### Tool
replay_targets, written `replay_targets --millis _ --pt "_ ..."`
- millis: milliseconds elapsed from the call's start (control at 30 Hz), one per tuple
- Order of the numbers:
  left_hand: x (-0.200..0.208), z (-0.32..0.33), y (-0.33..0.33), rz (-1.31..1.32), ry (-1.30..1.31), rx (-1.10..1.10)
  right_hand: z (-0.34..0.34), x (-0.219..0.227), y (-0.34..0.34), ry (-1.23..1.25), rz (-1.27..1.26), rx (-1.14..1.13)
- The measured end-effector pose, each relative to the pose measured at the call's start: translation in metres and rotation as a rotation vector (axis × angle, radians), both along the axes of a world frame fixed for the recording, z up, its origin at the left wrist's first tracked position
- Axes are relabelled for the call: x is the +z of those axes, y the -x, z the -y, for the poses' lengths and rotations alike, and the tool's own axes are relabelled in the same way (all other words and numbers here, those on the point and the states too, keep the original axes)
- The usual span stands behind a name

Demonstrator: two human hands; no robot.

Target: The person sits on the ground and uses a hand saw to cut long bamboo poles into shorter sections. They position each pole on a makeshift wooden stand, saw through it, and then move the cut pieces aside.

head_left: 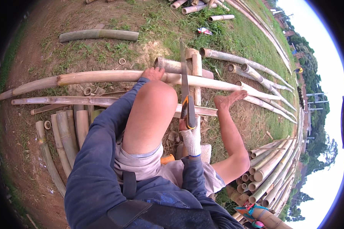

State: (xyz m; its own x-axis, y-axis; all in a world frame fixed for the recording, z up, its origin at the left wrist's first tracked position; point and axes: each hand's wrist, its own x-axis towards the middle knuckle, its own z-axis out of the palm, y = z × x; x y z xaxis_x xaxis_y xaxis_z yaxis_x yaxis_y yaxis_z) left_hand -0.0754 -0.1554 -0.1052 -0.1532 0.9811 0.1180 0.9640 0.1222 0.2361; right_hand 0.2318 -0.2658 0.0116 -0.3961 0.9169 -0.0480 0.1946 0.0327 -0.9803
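A long pale bamboo pole (99, 76) runs from left to right in front of me. My bare left hand (153, 73) is closed over it, just beyond my raised left knee. In a white knitted glove, my right hand (190, 139) grips the orange and black handle of a handsaw (185, 82). The blade points away from me and crosses the pole right of my left hand; whether its teeth are in the bamboo I cannot tell. My bare right foot (230, 99) presses on the pole farther right. A split bamboo piece (65, 100) lies nearer, parallel to the pole.
An upright-looking bamboo frame (197, 70) passes under the pole beside the blade. Cut bamboo lengths (67, 129) lie at the left. A large stack of bamboo poles (269, 168) is at the right. A thick greenish bamboo piece (99, 35) rests on the far ground.
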Motion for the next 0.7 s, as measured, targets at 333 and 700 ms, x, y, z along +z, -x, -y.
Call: replay_targets --millis 333,700 --pt "0.049 -0.002 0.007 0.057 0.194 -0.078 -0.027 0.036 0.014 0.024 -0.191 -0.126" --pt "0.075 -0.012 -0.007 0.078 0.316 -0.037 0.064 0.044 -0.056 -0.283 0.277 -0.063"
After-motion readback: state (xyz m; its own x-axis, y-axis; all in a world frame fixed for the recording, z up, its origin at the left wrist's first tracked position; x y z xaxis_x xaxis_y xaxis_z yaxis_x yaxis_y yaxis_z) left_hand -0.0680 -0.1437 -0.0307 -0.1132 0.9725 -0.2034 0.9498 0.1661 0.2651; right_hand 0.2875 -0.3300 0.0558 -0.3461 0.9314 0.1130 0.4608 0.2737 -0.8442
